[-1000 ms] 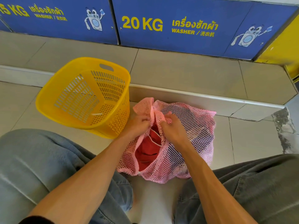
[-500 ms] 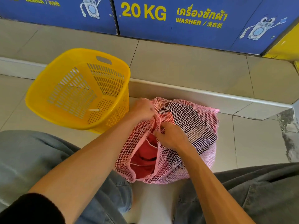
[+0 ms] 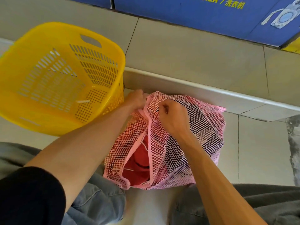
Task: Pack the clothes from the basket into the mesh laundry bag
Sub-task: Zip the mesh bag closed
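A pink mesh laundry bag (image 3: pixel 203 127) lies on the tiled floor between my knees, stuffed with clothes. A red garment (image 3: pixel 138 169) shows through its open slit near me; darker clothes show through the mesh on the right. My left hand (image 3: pixel 135 99) pinches the far end of the bag's pink edging. My right hand (image 3: pixel 172 118) grips the mesh and edging just right of it, fingers curled. The yellow plastic basket (image 3: pixel 32 120) stands to the left, tilted toward me, with no clothes in it.
A raised tiled step (image 3: pixel 194 88) with a pale edge runs behind the bag. Blue washer panels (image 3: pixel 186 12) stand at the back. My knees in grey trousers (image 3: pixel 97 202) flank the bag at the bottom.
Both hands have moved up to the far end of the bag's opening, and the slit has narrowed there. The camera has dipped closer to the floor.
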Motion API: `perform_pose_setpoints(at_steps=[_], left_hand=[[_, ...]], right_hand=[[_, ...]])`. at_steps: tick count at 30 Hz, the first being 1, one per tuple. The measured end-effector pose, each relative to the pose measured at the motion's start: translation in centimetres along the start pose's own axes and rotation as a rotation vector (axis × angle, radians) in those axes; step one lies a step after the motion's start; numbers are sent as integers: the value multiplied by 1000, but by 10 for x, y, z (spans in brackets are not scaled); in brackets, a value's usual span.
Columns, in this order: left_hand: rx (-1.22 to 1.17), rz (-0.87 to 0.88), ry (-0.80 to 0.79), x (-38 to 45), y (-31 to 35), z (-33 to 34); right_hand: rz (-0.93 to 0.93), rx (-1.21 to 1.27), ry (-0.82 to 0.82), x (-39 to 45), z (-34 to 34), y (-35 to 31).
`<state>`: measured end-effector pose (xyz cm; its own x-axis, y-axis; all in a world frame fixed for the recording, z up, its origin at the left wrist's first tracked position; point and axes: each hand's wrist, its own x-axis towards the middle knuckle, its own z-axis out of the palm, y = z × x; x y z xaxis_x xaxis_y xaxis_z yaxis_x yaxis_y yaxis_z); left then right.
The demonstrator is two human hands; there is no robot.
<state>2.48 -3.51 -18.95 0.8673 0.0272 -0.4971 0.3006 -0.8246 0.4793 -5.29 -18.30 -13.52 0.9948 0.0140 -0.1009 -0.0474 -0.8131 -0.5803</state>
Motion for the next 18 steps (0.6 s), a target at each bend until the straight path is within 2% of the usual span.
perform_pose_setpoints(at_steps=[4, 9, 12, 18], left_hand=[[-196, -23, -69, 0, -6, 2], [-512, 17, -20, -7, -1, -8], [-566, 77, 36, -13, 4, -15], [-444, 150, 107, -24, 9, -15]], right_hand=[[64, -109, 45, 17, 10, -4], [140, -250, -20, 33, 7, -10], [142, -296, -45, 38, 2, -11], [72, -413, -14, 48, -4, -15]])
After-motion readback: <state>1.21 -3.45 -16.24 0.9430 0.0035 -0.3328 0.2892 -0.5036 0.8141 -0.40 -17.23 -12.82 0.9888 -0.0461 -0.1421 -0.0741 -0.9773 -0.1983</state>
